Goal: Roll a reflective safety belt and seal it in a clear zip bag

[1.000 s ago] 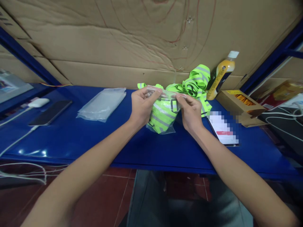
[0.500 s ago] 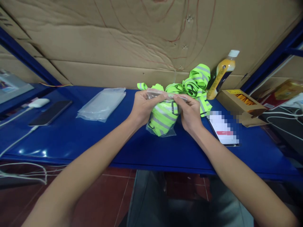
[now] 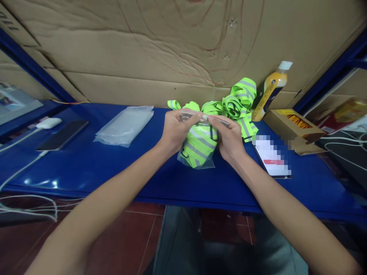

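Observation:
A clear plastic bag (image 3: 208, 164) hangs between my hands, its top edge pinched on both sides. Inside it is a folded neon-green reflective strap (image 3: 199, 147) with grey stripes and a black buckle. My left hand (image 3: 175, 129) grips the bag's top edge, thumb pointing inward. My right hand (image 3: 229, 135) pinches the same edge close by, so the two thumbs nearly meet. Just behind, a heap of loose green reflective straps (image 3: 240, 100) lies on the blue table (image 3: 120, 168) against the cardboard.
Left of my hands lies a stack of clear bags (image 3: 124, 126), with a dark phone (image 3: 63, 135) and a white earbud case (image 3: 49, 123) farther left. To the right are a lit phone (image 3: 272, 156), an open cardboard box (image 3: 298, 131) and a yellow drink bottle (image 3: 269, 93).
My thumbs have shifted slightly along the bag's top edge and are still pinching it. The whole view has moved a little; the other things lie as before.

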`<state>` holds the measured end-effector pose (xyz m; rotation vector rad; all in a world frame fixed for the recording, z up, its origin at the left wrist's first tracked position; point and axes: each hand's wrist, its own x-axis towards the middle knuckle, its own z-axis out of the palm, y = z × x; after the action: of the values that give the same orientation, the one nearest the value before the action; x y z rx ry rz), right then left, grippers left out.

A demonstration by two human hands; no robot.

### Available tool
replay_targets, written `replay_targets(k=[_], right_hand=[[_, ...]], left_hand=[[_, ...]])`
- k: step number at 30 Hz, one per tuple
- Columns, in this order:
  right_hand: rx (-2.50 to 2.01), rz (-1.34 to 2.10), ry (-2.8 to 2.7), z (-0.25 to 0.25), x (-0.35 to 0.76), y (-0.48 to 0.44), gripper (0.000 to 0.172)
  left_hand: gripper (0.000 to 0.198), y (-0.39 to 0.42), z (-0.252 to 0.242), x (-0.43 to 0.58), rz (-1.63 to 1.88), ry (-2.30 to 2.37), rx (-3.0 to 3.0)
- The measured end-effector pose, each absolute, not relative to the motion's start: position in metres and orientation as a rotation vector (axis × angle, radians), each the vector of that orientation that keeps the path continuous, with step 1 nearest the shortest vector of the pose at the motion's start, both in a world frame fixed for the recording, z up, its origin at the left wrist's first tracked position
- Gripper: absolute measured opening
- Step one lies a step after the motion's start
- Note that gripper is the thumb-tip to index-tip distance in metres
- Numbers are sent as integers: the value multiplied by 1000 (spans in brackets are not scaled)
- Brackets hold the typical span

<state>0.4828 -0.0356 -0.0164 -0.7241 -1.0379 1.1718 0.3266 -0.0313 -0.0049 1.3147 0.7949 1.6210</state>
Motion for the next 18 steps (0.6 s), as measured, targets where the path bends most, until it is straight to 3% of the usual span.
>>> replay_targets(k=[7, 13, 18], right_hand=[[-748, 1155, -1056, -17, 486, -34, 23], [-768, 1178, -1066, -16, 486, -35, 30], [-791, 1179, -1076, -16, 488, -34, 25]], left_hand=[[24, -34, -10, 329, 1711, 847, 1523], [25, -29, -9, 323, 1705, 867, 1679], [31, -27, -9, 321, 1663, 872, 1767]])
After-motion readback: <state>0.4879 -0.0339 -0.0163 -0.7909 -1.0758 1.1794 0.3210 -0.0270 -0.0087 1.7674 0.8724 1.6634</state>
